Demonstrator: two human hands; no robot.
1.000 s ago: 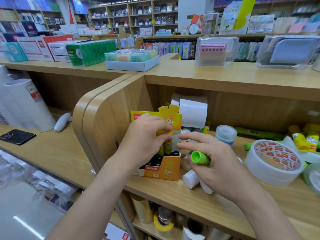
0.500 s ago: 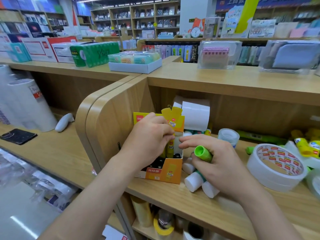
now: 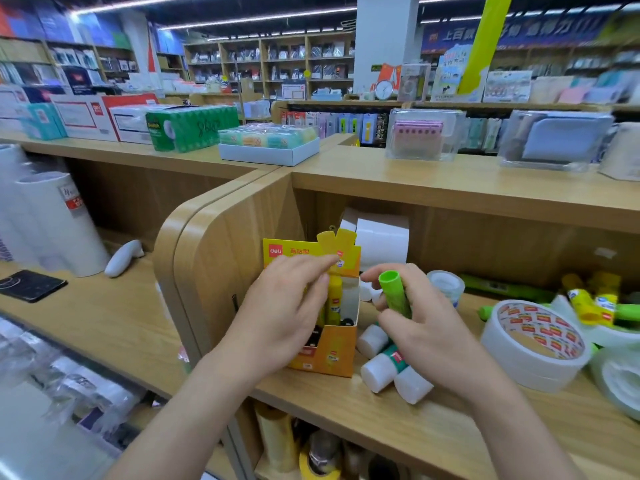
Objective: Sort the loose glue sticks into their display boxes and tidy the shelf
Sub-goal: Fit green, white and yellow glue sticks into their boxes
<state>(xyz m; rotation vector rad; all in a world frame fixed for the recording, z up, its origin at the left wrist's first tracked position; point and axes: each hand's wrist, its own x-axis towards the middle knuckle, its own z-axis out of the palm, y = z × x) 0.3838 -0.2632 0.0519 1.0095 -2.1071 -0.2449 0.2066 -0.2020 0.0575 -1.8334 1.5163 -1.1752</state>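
A yellow-orange display box [image 3: 329, 355] stands open on the wooden shelf [image 3: 415, 434]. Inside it a yellow glue stick [image 3: 334, 299] stands upright among dark-capped ones. My left hand [image 3: 287, 317] hovers over the box with its fingers loosely extended beside that stick; the thumb is hidden. My right hand [image 3: 436, 337], just right of the box, grips a green glue stick [image 3: 394, 292] that points up. Three white-capped glue sticks [image 3: 379, 370] lie on the shelf partly under this hand.
A wide white tape roll [image 3: 535, 341] with red print lies to the right, and loose yellow glue sticks [image 3: 588, 303] lie behind it. A small clear tape roll [image 3: 446, 287] and white paper rolls [image 3: 381, 240] stand behind the box. A phone [image 3: 29, 285] lies on the left counter.
My left hand lowered the yellow glue stick into the box and its fingers have come off it. My right hand tilted the green stick more upright and drew slightly back.
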